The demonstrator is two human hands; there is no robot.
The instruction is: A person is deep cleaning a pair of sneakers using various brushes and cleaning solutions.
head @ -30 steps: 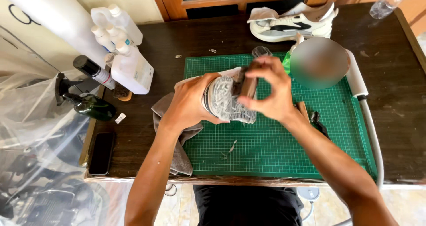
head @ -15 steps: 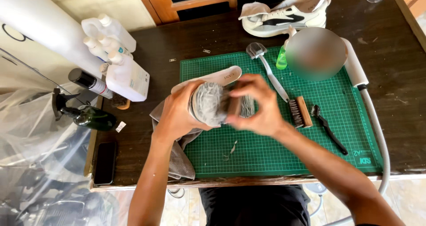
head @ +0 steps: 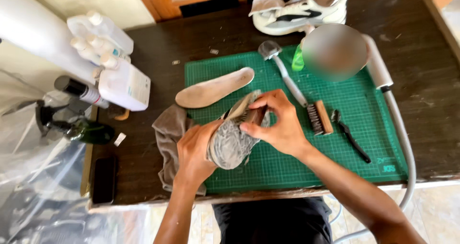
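My left hand [head: 194, 150] grips a grey knitted shoe [head: 232, 141] by its heel, holding it above the green cutting mat [head: 282, 162]. My right hand [head: 278, 122] is closed on a small brown brush [head: 253, 117] pressed against the shoe's upper side. A beige insole [head: 213, 88] lies on the mat's far left corner, just behind the shoe. Under my left wrist a grey-brown cloth [head: 167, 138] hangs over the mat's left edge.
On the mat lie a wooden brush [head: 320, 118], a long-handled brush [head: 282, 69], a black tool [head: 352, 138] and a small green bottle [head: 297, 59]. A white sneaker [head: 299, 11] sits at the back. White bottles [head: 112, 62] stand left. A grey hose [head: 400, 129] runs along the right. A phone [head: 104, 179] lies front left.
The view has shifted so the table sits lower and closer. The insole now lies uncovered on the mat behind the shoe. Both hands keep hold of the shoe, the right one working near its top.
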